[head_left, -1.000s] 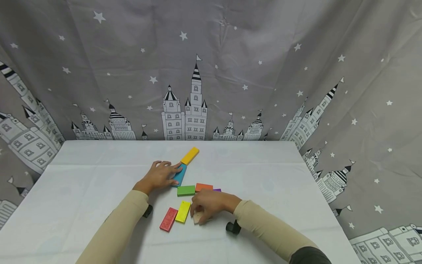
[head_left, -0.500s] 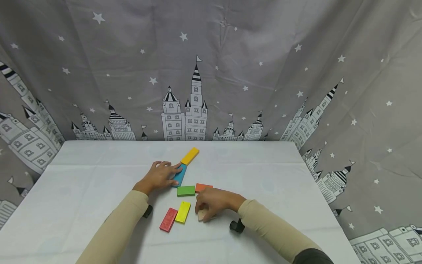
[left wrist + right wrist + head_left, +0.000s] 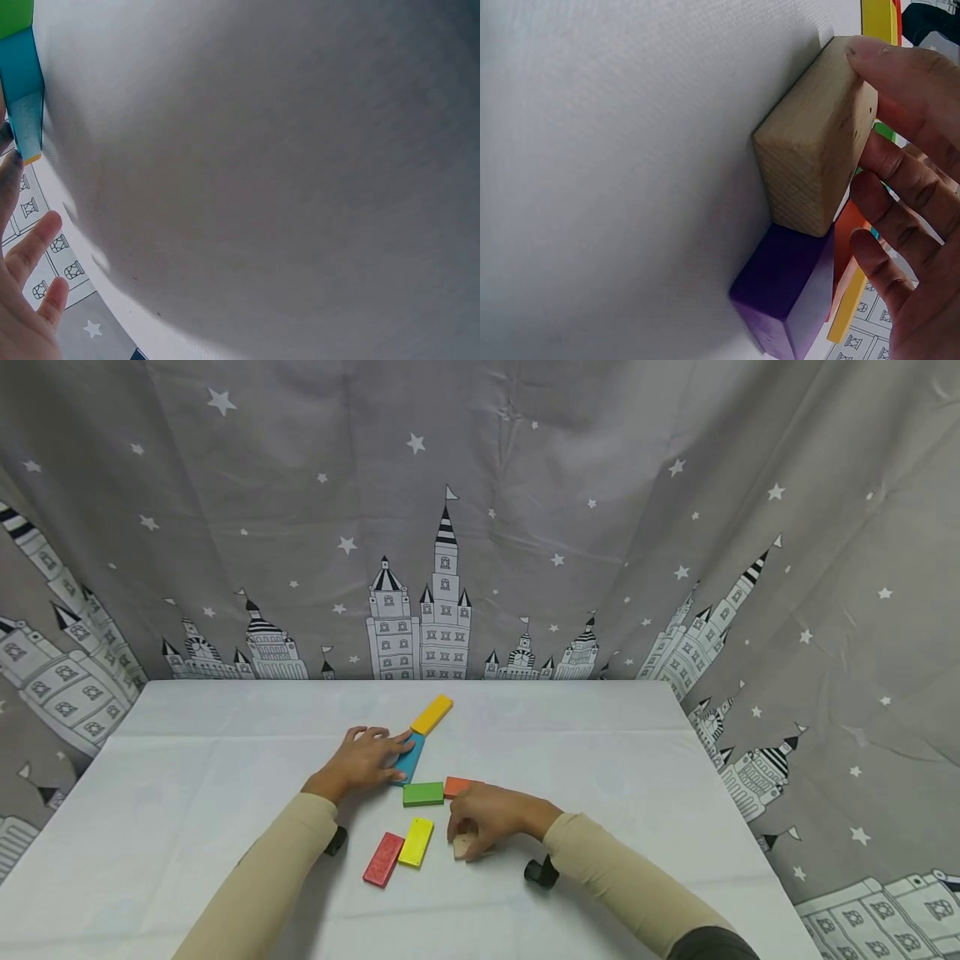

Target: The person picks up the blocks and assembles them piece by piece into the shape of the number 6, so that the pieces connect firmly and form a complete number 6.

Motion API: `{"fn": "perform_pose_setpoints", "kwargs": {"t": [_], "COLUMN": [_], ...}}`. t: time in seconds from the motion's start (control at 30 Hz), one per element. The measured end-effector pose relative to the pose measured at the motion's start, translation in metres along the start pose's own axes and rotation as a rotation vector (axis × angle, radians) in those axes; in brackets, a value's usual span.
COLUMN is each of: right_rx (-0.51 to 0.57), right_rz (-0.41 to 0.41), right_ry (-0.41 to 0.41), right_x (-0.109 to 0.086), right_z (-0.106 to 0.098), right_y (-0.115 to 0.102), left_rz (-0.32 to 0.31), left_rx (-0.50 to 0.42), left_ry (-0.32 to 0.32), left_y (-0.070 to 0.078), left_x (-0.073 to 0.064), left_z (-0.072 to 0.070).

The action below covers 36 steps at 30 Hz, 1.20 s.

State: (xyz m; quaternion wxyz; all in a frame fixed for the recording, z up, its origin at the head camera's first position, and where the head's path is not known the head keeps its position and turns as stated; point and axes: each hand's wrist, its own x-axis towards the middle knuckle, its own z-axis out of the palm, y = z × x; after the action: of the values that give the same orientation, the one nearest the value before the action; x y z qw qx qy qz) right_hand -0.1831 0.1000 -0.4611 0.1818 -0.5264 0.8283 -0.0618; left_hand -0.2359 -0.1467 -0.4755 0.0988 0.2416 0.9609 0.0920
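My right hand pinches a plain wooden block on the white table. A purple block lies against or very close to its end in the right wrist view; in the head view my hand hides it. My left hand rests its thumb and a finger on a blue block, other fingers spread. An orange-yellow block meets the blue block's far end. Near its other end lies a green block, followed by an orange block, partly covered by my right hand.
A bright yellow block and a red block lie slanted side by side, nearer to me, left of the wooden block. Behind the white table hangs a grey curtain printed with castles and stars.
My right hand has slid the wooden block slightly right and away from me, leaving a gap beside the bright yellow block. The purple block has become hidden in the head view. My left hand stays put.
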Motion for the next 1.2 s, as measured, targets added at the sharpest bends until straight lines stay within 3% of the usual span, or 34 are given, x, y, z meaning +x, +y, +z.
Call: {"fn": "perform_pose_setpoints", "kwargs": {"t": [1.2], "right_rx": [0.067], "right_rz": [-0.019], "right_ry": [0.002], "right_x": [-0.0088], "right_z": [0.0035], "right_y": [0.0036], "left_rz": [0.003], "left_rx": [-0.011], "left_ry": [0.006], "left_y": [0.0015], "left_x": [-0.0004], "left_z": [0.0042]}}
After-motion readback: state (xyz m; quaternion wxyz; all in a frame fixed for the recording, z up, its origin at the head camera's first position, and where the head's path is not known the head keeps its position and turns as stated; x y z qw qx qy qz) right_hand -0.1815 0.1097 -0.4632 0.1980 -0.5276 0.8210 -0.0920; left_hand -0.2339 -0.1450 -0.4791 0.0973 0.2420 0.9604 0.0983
